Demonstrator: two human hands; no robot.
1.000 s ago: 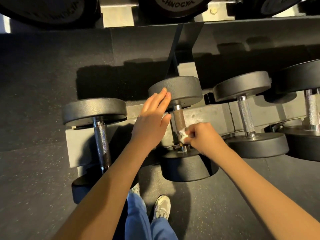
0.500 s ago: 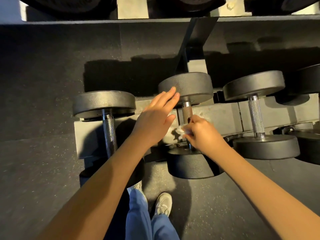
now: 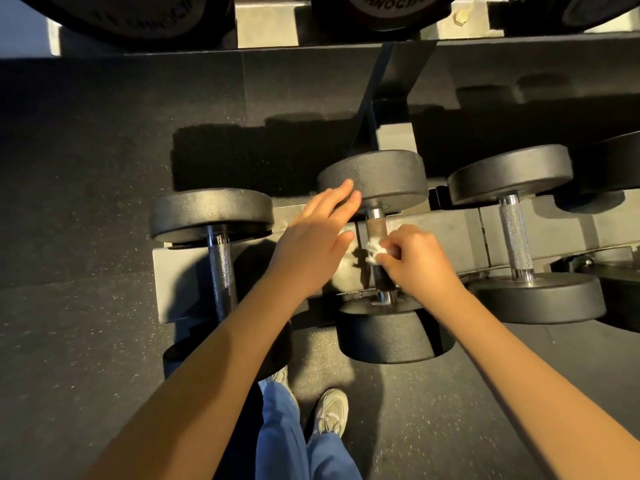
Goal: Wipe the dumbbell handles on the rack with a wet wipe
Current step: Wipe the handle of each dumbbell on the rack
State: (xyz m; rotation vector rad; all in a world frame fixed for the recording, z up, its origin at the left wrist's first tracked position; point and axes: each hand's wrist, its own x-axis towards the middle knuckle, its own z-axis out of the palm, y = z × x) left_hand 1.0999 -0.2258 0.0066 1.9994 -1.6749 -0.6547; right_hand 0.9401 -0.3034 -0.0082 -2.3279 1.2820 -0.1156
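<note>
Furthest left, over the dark speckled floor point(image 3: 86, 202), the grey rack point(image 3: 180, 282) with a first dumbbell point(image 3: 221, 265) lying across it: far head and knurled bar plain to see, near head mostly hidden behind the left forearm. Next, the left hand point(image 3: 311, 244) spread flat, fingers straight and close together, tips touching the rim of the far head of the middle dumbbell point(image 3: 375, 178). Between the two hands, the handle point(image 3: 376, 228) of that dumbbell: brownish upper part bare, lower part dark and partly covered. Wet wipe point(image 3: 375, 249) crumpled small and white, pressed against the handle about midway, pinched between thumb and curled fingers of the right hand point(image 3: 419, 261); extent of wrap round the bar not discernible. Further right, a third dumbbell point(image 3: 516, 237) with a bright knurled bar, untouched. At the right edge, a fourth dumbbell point(image 3: 616, 168) cut off, only part of a head showing. Along the top, large plates point(image 3: 384, 8) cropped, lettering only partly legible. At the bottom, blue trousers point(image 3: 287, 438) and a pale shoe point(image 3: 330, 414); second shoe point(image 3: 278, 377) mostly hidden.
</note>
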